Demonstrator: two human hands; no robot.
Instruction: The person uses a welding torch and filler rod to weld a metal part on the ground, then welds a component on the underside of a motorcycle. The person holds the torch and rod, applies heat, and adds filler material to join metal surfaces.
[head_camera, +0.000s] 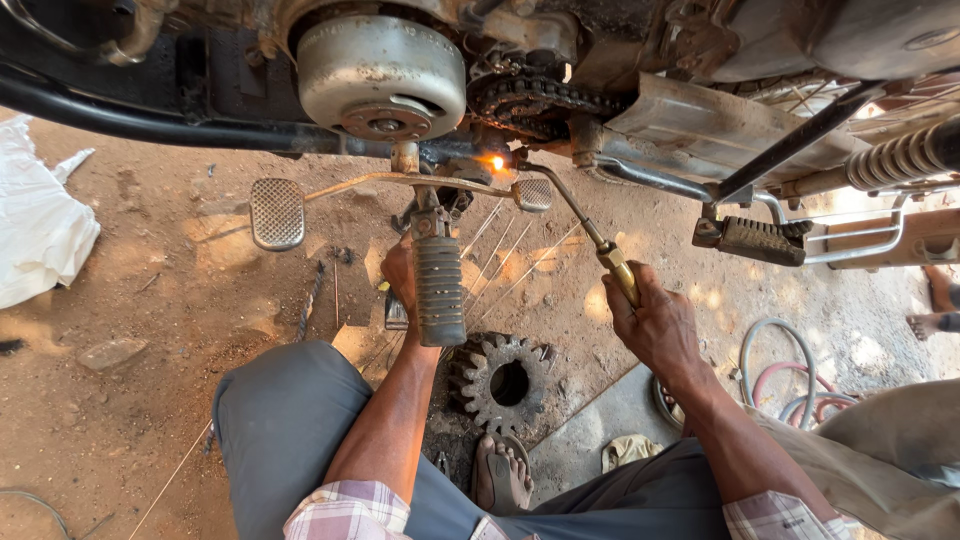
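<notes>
Head view: the thin brass-handled gas torch (592, 236), gripped by the right hand (655, 325), burns under the grey round engine cover (381, 75). Below it, the left hand (400, 278) holds something hidden behind the ribbed footrest (439, 290). The heating seems unfinished.

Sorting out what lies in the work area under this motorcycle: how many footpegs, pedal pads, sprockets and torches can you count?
Footpegs: 2, a ribbed rubber footpeg and a rear footpeg
Pedal pads: 2, a large pedal pad and a small pedal pad
Sprockets: 1, the loose sprocket on the ground
Torches: 1, the lit gas torch in the right hand
Total: 6
</notes>
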